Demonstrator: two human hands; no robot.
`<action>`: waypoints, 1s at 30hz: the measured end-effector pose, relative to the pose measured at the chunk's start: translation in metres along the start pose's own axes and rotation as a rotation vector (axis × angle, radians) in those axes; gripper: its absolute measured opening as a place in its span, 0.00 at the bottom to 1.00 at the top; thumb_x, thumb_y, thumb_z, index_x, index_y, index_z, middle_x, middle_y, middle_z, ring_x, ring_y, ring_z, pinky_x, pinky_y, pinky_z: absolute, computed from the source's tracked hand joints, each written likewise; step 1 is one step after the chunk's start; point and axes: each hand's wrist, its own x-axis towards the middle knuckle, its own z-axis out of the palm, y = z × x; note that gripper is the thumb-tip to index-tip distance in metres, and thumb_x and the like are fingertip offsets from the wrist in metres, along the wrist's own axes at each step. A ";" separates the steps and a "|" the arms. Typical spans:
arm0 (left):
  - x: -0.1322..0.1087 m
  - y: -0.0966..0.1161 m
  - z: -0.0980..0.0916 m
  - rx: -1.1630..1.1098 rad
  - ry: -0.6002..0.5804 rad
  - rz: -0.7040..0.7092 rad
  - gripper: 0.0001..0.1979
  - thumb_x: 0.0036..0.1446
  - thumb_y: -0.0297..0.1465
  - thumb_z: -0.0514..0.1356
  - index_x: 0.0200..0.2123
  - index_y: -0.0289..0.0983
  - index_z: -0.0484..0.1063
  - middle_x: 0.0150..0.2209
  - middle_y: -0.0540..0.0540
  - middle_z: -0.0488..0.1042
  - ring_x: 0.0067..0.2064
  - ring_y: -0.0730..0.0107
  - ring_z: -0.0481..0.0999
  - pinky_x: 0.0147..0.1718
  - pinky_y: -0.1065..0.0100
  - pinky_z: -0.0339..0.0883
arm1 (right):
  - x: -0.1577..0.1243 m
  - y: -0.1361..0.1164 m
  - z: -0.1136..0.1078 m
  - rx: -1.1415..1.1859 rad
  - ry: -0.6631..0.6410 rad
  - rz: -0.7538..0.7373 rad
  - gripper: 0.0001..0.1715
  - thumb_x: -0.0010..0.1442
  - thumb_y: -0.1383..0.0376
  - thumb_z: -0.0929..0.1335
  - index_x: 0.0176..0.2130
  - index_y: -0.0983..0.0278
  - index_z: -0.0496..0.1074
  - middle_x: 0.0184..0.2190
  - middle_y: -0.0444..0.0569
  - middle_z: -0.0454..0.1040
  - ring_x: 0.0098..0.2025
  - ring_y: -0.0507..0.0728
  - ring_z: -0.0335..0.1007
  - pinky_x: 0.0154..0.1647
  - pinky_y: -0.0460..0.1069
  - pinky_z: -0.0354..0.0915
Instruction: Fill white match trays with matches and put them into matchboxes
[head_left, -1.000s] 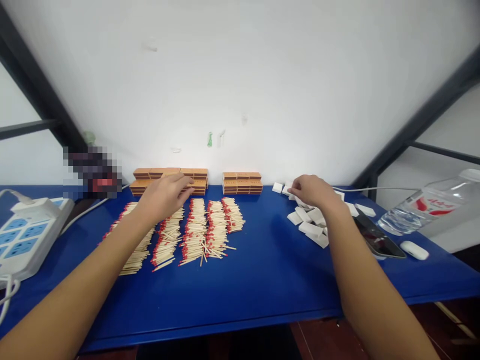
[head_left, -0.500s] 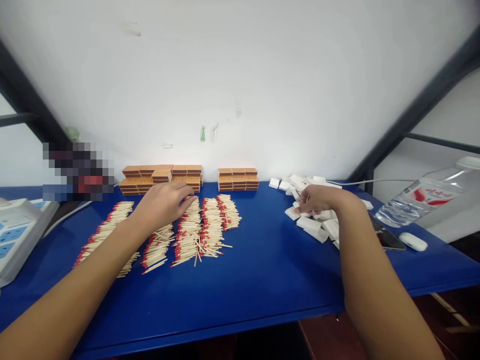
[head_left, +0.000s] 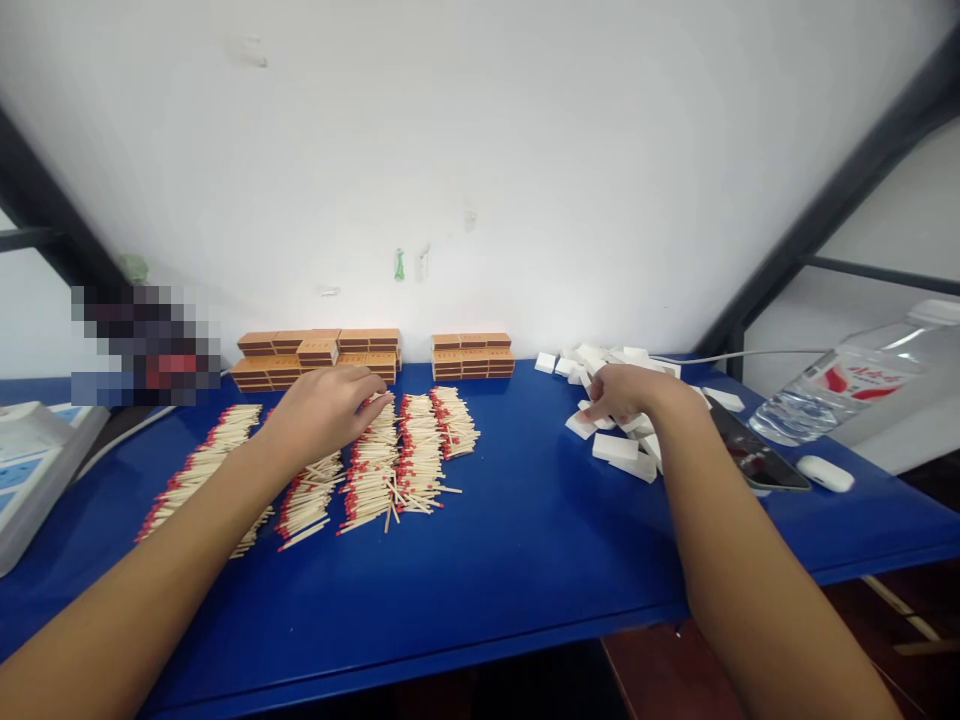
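My left hand (head_left: 334, 405) rests over the far end of the match rows, its fingers bent and thumb apart from them, with nothing visible between. Loose red-tipped matches (head_left: 371, 465) lie in several long rows beneath and beside it. My right hand (head_left: 621, 390) reaches down into a pile of white matchbox trays. Its fingertips are on one white matchbox tray (head_left: 577, 426) at the pile's left side; the thumb is hidden. More white trays (head_left: 616, 448) lie just in front of the hand.
Brown matchboxes stand stacked by the wall in a left stack (head_left: 274, 372) and a right stack (head_left: 472, 360). A phone (head_left: 761, 458), a white earphone case (head_left: 825, 473) and a tilted water bottle (head_left: 832, 390) are at the right. A power strip (head_left: 45, 460) sits at the left edge.
My right hand has shifted slightly left and its index finger now reaches further over the white tray. The left hand stays over the matches. The view has moved a little.
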 end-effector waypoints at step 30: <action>0.004 0.048 0.000 -0.574 0.196 -0.036 0.13 0.60 0.42 0.69 0.40 0.39 0.80 0.35 0.49 0.82 0.35 0.68 0.78 0.34 0.67 0.68 | -0.054 -0.131 0.076 0.951 0.274 -1.003 0.13 0.64 0.55 0.73 0.39 0.61 0.72 0.42 0.48 0.78 0.35 0.52 0.71 0.29 0.49 0.66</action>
